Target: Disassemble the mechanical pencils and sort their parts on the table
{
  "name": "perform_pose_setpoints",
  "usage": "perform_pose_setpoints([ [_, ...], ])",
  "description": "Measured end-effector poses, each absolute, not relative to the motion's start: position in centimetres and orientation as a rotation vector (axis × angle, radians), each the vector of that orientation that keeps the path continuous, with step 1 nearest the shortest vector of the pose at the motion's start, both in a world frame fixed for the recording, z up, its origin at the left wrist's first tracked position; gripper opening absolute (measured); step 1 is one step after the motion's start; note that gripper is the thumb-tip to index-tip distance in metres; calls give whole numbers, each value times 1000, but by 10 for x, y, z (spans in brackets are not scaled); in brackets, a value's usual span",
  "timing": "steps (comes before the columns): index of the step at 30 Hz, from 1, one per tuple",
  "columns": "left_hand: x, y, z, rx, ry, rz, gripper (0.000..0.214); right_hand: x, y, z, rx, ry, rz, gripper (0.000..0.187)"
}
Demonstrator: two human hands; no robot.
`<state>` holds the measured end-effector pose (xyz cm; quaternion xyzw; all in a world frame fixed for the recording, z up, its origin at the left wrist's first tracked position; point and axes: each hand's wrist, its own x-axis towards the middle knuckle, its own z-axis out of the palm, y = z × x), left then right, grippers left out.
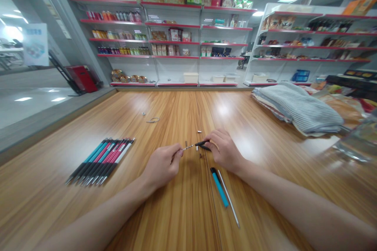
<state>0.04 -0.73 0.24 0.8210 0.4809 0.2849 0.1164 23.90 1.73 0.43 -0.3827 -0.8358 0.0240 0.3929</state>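
Note:
My left hand [163, 165] is closed in a pinch on a thin light-and-dark rod [188, 147]. My right hand [225, 150] grips a slim black piece [202, 143] with two prongs, its kind unclear, and its tip meets the rod's right end. Around them on the table lie a small silver cylinder [199, 131], a small white piece [197, 148] and a tiny dark part [200, 156]. Below my right hand are a teal pen barrel [220, 190] with a black end and a thin white pen refill [228, 198]. Several teal, red and white pens [101, 160] lie in a row at left.
On the wooden table [176, 219], a wire-like loop [153, 120] and a small metallic bit [143, 113] lie farther back. Folded cloths [297, 106] and a clear container [361, 141] are at right. Stocked shelves [176, 57] stand behind the table.

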Motion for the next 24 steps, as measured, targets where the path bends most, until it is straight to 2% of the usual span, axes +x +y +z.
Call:
perform_pose_setpoints([
  [16, 1, -9, 3, 2521, 1432, 751, 25, 236, 13, 8, -879, -2188, 1, 9],
  [20, 1, -9, -2, 2517, 1329, 829, 17, 234, 10, 9, -769, -2240, -30, 10],
  [24, 3, -10, -1, 2485, 1222, 933, 21, 232, 9, 7, -629, -2266, -1, 12],
])
